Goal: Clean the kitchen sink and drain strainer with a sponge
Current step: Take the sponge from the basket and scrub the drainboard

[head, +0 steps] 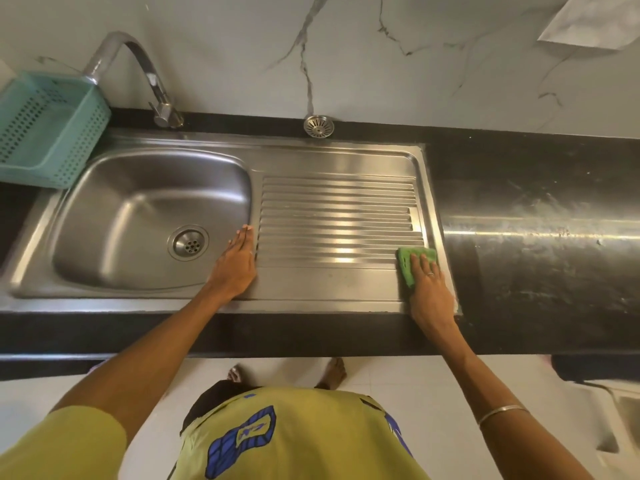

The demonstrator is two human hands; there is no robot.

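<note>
- Sponge (415, 265) lies at the drainboard's (337, 216) near right corner, under the right hand's (431, 289) flat, straight fingers.
- Left hand (237, 263) rests flat, holding nothing, on the drainboard's left edge.
- Strainer (318, 125) sits behind the drainboard, left of the sponge, about equally far from both hands.

teal basket (48, 129) (perforated), curved tap (152, 81), black counter (519, 209)

Wiping the drainboard's right corner
Our right hand (427, 282) presses the green sponge (414, 263) flat on the sink (156, 168) drainboard; our left hand (237, 263) rests open by the basin; the strainer (318, 125) sits on the desk (536, 202)
</note>
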